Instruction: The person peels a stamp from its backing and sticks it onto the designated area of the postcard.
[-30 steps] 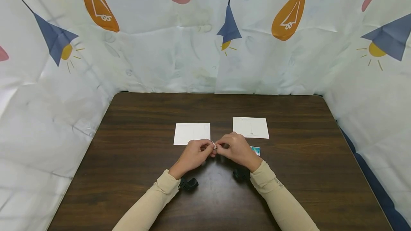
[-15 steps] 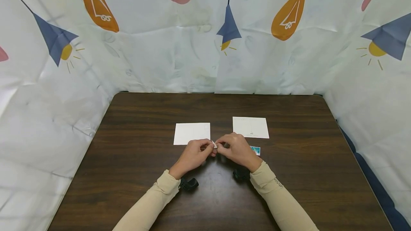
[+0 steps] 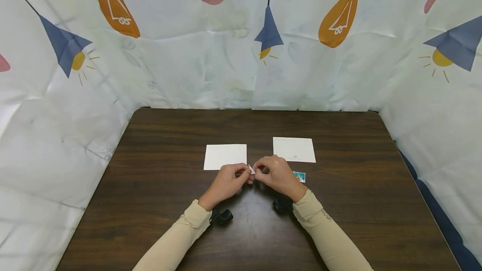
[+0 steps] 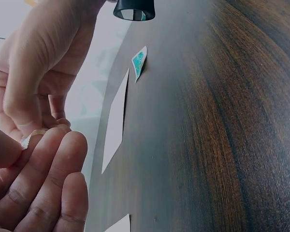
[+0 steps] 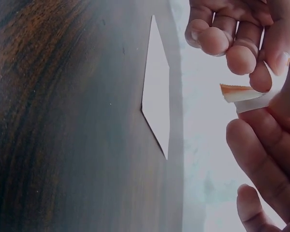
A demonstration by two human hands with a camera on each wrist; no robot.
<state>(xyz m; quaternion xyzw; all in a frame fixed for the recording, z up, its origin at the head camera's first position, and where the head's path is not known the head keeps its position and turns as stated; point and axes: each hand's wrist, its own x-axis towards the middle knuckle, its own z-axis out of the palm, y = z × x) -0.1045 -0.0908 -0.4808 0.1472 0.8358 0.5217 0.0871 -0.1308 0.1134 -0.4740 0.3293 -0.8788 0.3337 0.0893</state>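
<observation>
Over the middle of the table, my two hands meet fingertip to fingertip around a small stamp (image 5: 239, 93) with a toothed, orange-edged border, its edge curled up from a white paper layer (image 5: 251, 104). Thumb and forefinger of my left hand (image 3: 229, 179) pinch it; a white corner shows between the hands in the head view. My right hand (image 3: 278, 175) pinches at the other side, thumb and forefinger at the white layer. A second stamp (image 3: 300, 177), teal with a white border, lies on the table, partly hidden behind the right hand.
Two white cards lie flat beyond the hands: the left card (image 3: 225, 156) and the right card (image 3: 294, 149), which bears faint print. The dark wooden table (image 3: 158, 221) runs back to a white patterned curtain (image 3: 188, 74). A black wrist camera (image 3: 221, 216) hangs by the left wrist.
Fingers of my right hand shift very slightly to the right, and a little more of the stamp's white corner shows between the hands. The cards and second stamp stay put.
</observation>
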